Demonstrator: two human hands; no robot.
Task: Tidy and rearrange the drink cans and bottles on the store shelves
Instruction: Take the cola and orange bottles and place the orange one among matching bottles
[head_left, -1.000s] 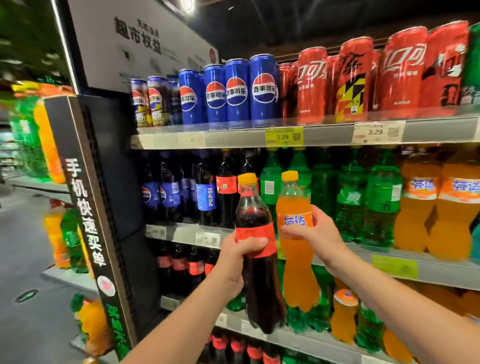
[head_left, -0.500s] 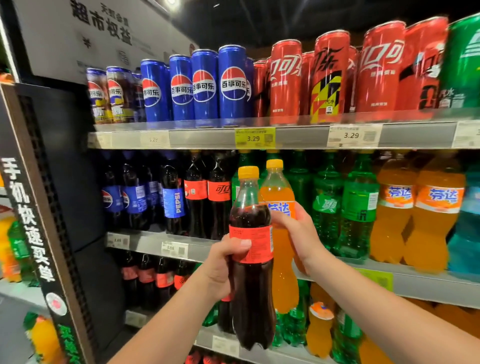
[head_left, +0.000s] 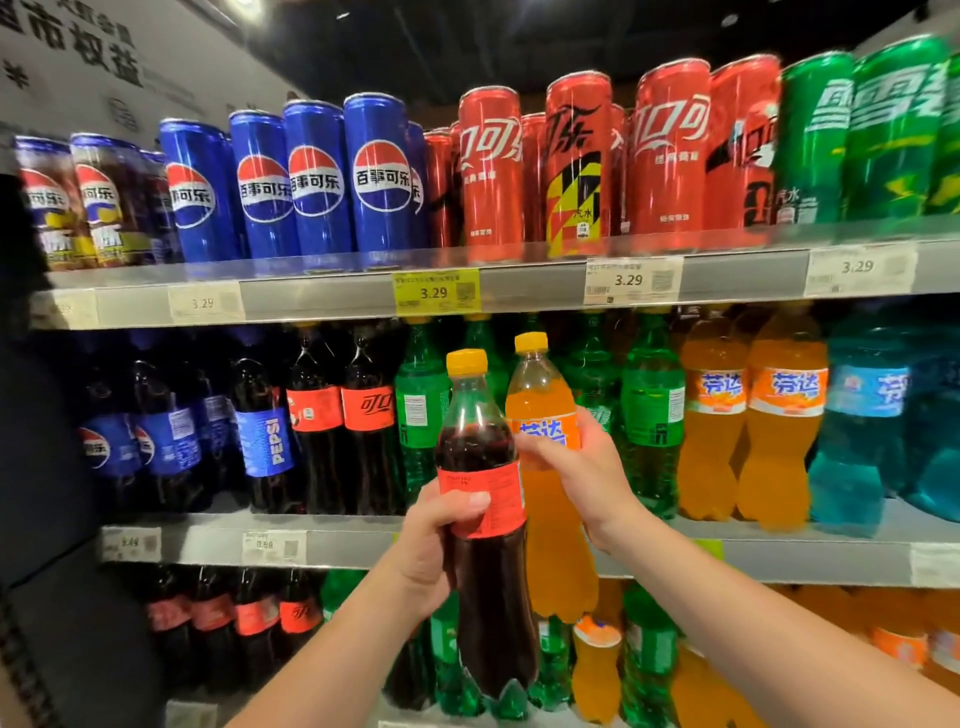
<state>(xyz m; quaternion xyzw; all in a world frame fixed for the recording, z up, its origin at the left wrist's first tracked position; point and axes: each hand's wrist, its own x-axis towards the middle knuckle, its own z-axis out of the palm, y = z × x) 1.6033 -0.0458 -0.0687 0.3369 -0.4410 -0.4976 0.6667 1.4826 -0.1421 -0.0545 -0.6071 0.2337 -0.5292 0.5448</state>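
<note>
While left hand (head_left: 427, 551) grips cola bottle (head_left: 491, 618) midway | right hand (head_left: 587, 470): orange bottle (head_left: 555, 545)

I hold two bottles: one cola bottle (head_left: 488, 571) and one orange bottle (head_left: 550, 519). Along the front of the top shelf (head_left: 332, 299) I count four blue cans (head_left: 317, 182), four red cans (head_left: 491, 171) and, at the left, two dark cans (head_left: 104, 202). Four price tags (head_left: 434, 293) read 3.29.

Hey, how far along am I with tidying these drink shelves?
Looks done: top-shelf blue cans, red cans and green cans stand grouped by colour. In hand: your left hand grips a cola bottle, your right hand an orange soda bottle, both held in front of the middle shelf. Left: shelve both, probably the cola by the shelved colas and the orange by the shelved orange bottles.
</note>
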